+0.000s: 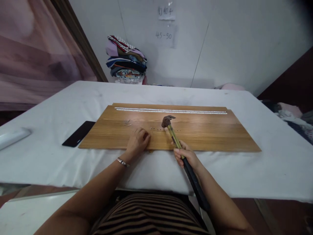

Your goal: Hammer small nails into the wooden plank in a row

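Note:
My right hand (185,154) is closed round the handle of a claw hammer (174,134), above the black grip. The rusty hammer head is over the middle of a wood-grain board (210,130), by a row of small nails (157,129) set in its surface. Whether the head touches a nail I cannot tell. My left hand (138,140) rests on the board's near part, left of the row, its fingers curled in; their inner side is hidden. Several loose nails (127,123) lie on the board just beyond it.
Two white measuring strips (171,111) run along the board's far side. A black phone (78,133) lies left of the board on the white-covered table (102,94). Folded clothes (127,62) are stacked at the back by the wall. A white roll (14,137) lies at the left.

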The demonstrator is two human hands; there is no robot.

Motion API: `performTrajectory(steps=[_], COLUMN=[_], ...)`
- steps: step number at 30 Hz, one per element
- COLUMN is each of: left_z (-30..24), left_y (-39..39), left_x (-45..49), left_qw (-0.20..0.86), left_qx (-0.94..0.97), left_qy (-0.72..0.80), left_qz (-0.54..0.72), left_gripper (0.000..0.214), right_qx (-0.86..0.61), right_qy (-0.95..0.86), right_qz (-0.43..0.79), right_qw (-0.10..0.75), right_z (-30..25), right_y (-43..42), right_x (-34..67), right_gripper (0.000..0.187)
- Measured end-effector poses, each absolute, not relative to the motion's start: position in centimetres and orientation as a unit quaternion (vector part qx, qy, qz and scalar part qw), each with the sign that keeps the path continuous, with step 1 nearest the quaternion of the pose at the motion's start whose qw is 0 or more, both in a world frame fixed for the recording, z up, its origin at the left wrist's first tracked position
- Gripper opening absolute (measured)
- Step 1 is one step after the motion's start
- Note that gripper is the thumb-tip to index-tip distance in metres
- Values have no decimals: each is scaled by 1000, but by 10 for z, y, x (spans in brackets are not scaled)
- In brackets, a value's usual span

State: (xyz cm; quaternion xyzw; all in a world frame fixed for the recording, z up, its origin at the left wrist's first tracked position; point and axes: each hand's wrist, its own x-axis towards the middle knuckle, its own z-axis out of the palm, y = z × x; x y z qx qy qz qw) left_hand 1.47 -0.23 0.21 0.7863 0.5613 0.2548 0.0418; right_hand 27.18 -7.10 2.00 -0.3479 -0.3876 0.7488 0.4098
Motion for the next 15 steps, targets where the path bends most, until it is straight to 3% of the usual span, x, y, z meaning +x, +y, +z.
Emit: performTrajectory(steps=[15], left_z=[1], left_y=[-4], left_x=[16], left_qw=[66], left_qx=[780], left_qy=[557], left_qz=[279], left_gripper=[13], right_qx=[-348], right_qy=[-412], right_qz=[728], right_qw=[423], right_z=[5], right_y=[-68], right_x=[268], right_gripper=[39])
